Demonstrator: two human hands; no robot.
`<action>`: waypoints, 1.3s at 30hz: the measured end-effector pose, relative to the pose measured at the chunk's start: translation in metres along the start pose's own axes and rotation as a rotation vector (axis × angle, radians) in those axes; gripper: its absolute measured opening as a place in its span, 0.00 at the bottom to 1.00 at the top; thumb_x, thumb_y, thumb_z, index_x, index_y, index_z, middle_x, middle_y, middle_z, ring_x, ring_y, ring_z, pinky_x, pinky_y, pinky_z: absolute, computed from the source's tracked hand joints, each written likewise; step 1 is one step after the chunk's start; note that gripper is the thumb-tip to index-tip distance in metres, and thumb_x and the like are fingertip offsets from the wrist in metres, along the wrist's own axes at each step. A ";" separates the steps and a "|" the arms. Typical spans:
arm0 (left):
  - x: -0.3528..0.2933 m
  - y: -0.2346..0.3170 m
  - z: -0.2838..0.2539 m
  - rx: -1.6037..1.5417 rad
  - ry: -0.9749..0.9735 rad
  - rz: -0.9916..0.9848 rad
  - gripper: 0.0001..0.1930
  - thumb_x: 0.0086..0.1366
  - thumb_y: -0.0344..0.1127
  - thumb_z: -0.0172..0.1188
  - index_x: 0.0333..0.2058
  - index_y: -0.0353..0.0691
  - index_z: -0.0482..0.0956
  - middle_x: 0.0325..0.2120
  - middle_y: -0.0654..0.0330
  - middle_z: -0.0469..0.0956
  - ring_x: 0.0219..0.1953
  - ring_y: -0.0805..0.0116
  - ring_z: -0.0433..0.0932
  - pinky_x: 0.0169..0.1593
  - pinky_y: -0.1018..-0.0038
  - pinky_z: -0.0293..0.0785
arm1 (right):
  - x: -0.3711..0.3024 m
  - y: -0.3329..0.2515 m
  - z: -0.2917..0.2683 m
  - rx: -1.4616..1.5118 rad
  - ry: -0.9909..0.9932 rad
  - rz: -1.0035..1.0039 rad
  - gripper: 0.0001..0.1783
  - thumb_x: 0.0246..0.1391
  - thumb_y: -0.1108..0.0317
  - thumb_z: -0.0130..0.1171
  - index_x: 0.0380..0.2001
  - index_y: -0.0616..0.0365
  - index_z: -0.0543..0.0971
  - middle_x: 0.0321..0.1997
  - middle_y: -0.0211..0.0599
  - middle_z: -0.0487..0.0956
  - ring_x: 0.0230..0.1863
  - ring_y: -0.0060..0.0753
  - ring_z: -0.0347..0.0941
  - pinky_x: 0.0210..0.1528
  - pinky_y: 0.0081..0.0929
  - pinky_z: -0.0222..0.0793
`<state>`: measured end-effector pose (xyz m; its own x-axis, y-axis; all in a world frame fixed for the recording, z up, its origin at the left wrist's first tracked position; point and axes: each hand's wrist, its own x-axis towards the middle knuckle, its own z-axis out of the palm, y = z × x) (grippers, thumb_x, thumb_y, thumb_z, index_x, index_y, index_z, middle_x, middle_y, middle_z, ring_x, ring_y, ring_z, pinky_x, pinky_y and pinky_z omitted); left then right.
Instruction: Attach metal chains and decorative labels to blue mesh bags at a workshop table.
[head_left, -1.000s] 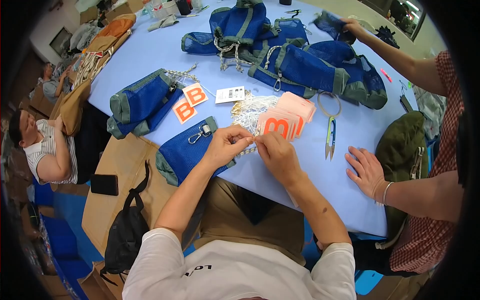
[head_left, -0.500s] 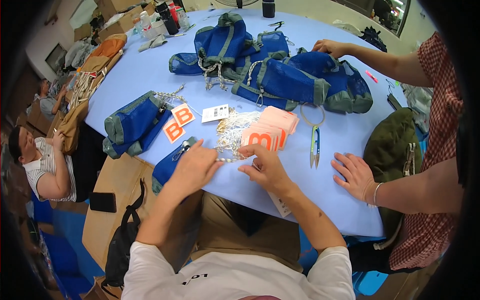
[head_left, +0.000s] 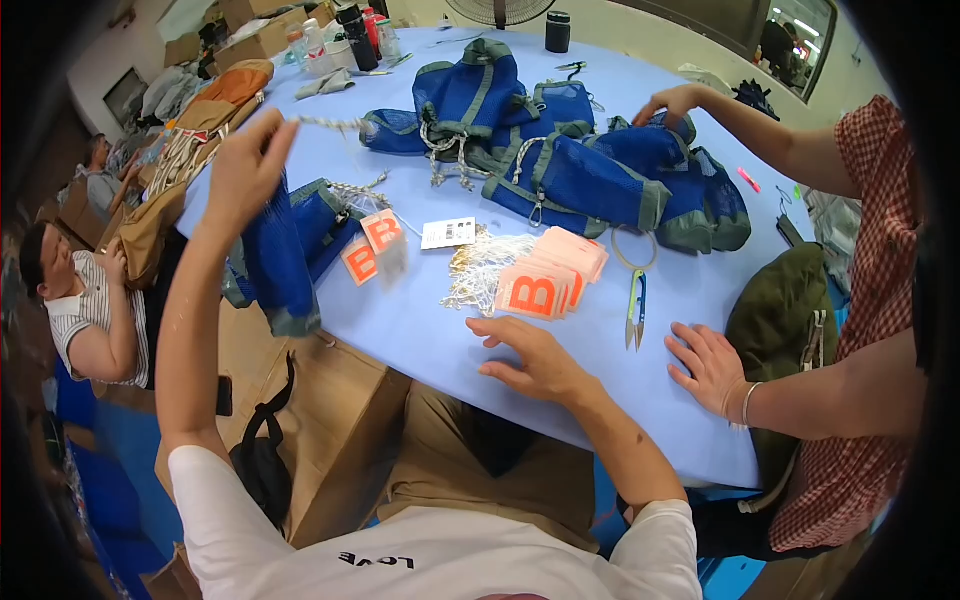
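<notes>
High at the left, my left hand (head_left: 245, 165) is closed on a blue mesh drawstring bag (head_left: 277, 262) with grey-green trim. The bag hangs below the hand, over the table's left edge, and its speckled cord (head_left: 335, 124) trails off to the right. A second blue bag (head_left: 318, 222) lies just behind it. My right hand (head_left: 535, 362) hovers by the near table edge, thumb and fingers apart and nothing between them. Right beyond it is a fanned stack of pale cards with orange print (head_left: 555, 275), beside a heap of white strings (head_left: 485, 268). Two similar cards (head_left: 372, 243) and a white tag (head_left: 449, 233) lie near the bags.
More blue mesh bags (head_left: 590, 165) are piled across the table's far side. Thread snips (head_left: 637, 310) lie right of the cards. A co-worker's hand (head_left: 707, 365) rests on the table, the other touches the pile. A dark green bag (head_left: 780, 300) sits at the right edge.
My left hand has swung up and left, lifting the bag from the near table edge. The cord has left my right hand, which stays near its place with fingers apart.
</notes>
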<state>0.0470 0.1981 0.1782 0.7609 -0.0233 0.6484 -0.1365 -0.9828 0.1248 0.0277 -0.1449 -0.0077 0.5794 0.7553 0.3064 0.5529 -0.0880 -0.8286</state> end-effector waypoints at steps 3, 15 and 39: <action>0.027 -0.028 -0.007 0.143 0.102 0.034 0.12 0.63 0.41 0.52 0.28 0.39 0.68 0.17 0.50 0.70 0.22 0.51 0.72 0.25 0.64 0.64 | 0.001 0.001 0.001 0.012 0.023 0.001 0.29 0.45 0.72 0.64 0.53 0.53 0.70 0.45 0.38 0.75 0.38 0.32 0.73 0.43 0.28 0.69; -0.110 -0.140 0.169 0.275 -0.446 -0.314 0.28 0.67 0.52 0.37 0.64 0.58 0.47 0.63 0.45 0.47 0.64 0.47 0.49 0.63 0.49 0.42 | -0.002 -0.001 -0.006 -0.012 0.065 0.009 0.23 0.46 0.76 0.61 0.49 0.55 0.72 0.39 0.37 0.77 0.33 0.27 0.74 0.37 0.25 0.71; -0.109 -0.126 0.177 0.195 -0.293 -0.228 0.26 0.66 0.47 0.42 0.62 0.53 0.55 0.61 0.46 0.51 0.62 0.44 0.51 0.63 0.55 0.47 | 0.048 0.042 -0.146 -1.089 0.782 0.201 0.12 0.44 0.72 0.58 0.36 0.53 0.79 0.28 0.41 0.72 0.30 0.45 0.71 0.34 0.36 0.68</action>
<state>0.0933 0.2917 -0.0409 0.9097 0.1750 0.3766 0.1574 -0.9845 0.0773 0.1664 -0.2070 0.0407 0.6900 0.1373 0.7107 0.3977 -0.8923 -0.2138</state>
